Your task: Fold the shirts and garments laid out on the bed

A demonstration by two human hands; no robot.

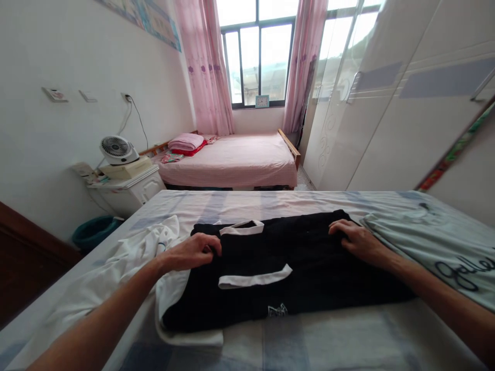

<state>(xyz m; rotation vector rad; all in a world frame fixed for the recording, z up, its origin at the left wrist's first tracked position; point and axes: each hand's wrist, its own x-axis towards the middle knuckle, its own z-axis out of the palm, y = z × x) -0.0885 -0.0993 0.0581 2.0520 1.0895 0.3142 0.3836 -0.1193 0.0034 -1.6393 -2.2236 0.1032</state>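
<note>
Lying flat on the striped pale bedsheet directly in front of the person was a black cotton garment with white trim bands, its long axis running left to right across the bed, square to the line of sight. Both hands sat on its far edge, one toward each end. The left hand rested at the left end beside the white-edged opening, fingers curled down and closed over a pinch of the black fabric. The right hand lay at the upper right corner, fingers bent and pressing onto the cloth; whether it actually gripped a fold or only held it down could not be told from this view. The two hands were about equally far from the body, so neither arm was clearly nearer to the garment; the bulk of the cloth lay between them and toward the person, below the wrists.

A crumpled white shirt lay just left of the black garment, partly tucked beneath its left edge. A pale green T-shirt with dark script lettering lay touching it on the right. Farther off stood a second bed with a pink cover, a small white desk fan on a bedside cabinet, pink curtains at the window and a white wardrobe along the right wall.
</note>
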